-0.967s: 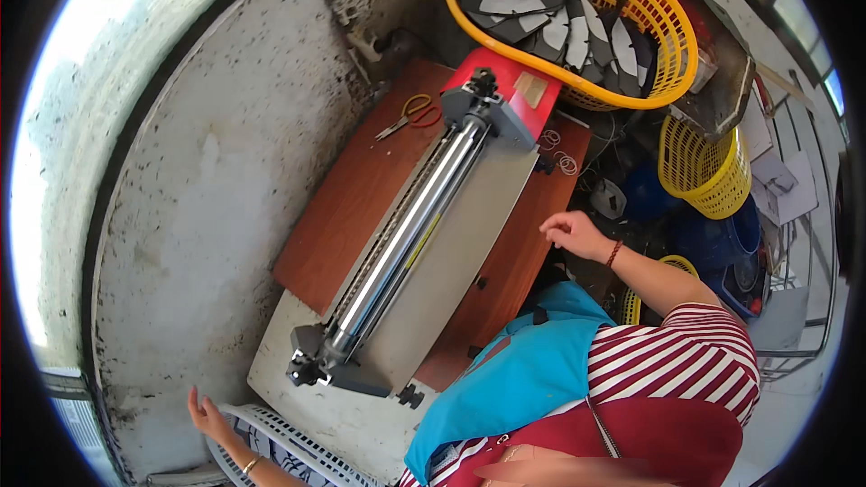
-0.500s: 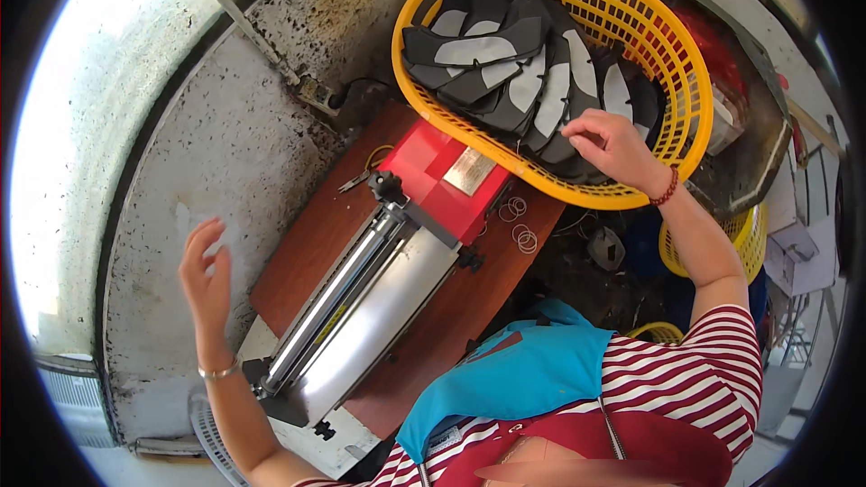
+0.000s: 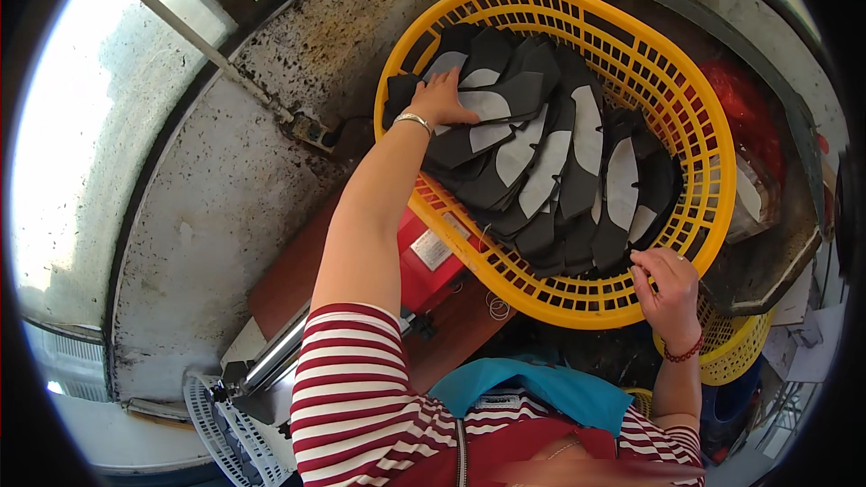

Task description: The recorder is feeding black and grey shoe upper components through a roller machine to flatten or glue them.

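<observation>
My left hand [image 3: 442,97] lies on the pile in the yellow plastic basket [image 3: 532,305], its fingers spread over a flat, curved black piece with a pale grey panel [image 3: 492,106]. Several more such black-and-grey pieces [image 3: 622,185] overlap in the basket. By the basket's near right rim is my right hand [image 3: 666,298], its fingers curled and the tips close together. Whether anything is between those fingertips, or whether they grip the rim, I cannot make out.
A red machine [image 3: 424,261] with a long metal roller [image 3: 275,356] stands on a reddish-brown board, partly behind my left arm. Wire rings [image 3: 498,307] lie on the board. A second yellow basket [image 3: 735,347] is at lower right. A stained wall [image 3: 207,180] curves along the left.
My left hand has swung from beside the machine onto the pieces in the basket. My right hand has drawn back from over the pile to the near rim. The whole view has shifted.
</observation>
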`<control>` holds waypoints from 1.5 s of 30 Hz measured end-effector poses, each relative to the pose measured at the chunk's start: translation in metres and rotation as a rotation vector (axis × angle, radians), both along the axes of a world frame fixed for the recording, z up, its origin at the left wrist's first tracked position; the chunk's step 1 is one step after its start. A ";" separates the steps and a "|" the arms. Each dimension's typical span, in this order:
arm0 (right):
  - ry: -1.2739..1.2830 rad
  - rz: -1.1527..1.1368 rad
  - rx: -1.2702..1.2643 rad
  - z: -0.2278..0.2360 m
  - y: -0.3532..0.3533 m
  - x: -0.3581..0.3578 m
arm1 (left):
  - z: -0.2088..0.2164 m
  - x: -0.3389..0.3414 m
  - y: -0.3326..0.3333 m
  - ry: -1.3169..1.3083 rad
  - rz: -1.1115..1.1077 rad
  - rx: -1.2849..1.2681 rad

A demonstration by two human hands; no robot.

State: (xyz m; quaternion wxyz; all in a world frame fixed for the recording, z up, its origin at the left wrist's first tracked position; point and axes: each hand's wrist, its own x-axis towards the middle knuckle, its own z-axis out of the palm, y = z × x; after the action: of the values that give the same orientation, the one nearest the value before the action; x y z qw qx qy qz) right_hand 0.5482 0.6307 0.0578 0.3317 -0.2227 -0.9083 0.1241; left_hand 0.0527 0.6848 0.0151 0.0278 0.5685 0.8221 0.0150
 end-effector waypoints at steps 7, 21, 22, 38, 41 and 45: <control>-0.068 -0.104 0.092 -0.009 0.002 -0.004 | -0.006 0.003 0.033 -0.340 0.103 -0.074; -0.082 -0.144 0.129 -0.014 -0.001 -0.005 | -0.042 0.058 0.017 -0.817 0.339 0.204; -0.088 -0.153 0.124 -0.014 -0.002 -0.005 | -0.037 0.069 0.014 -0.858 0.295 0.254; 0.010 -0.206 -1.231 -0.020 0.098 -0.110 | -0.040 0.081 -0.006 -1.220 0.432 0.137; 0.027 -0.237 -1.393 -0.034 0.104 -0.154 | -0.042 0.085 -0.005 -1.279 0.439 0.149; 0.139 -0.183 -1.274 -0.075 0.110 -0.189 | -0.003 0.116 -0.021 -1.511 0.308 0.108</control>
State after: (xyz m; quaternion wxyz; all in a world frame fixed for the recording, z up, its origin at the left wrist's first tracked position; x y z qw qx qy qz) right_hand 0.3595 0.7403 -0.0172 0.2019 -0.4440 -0.6103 0.6242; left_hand 0.1688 0.6635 0.0123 0.5512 0.2836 0.6478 0.4429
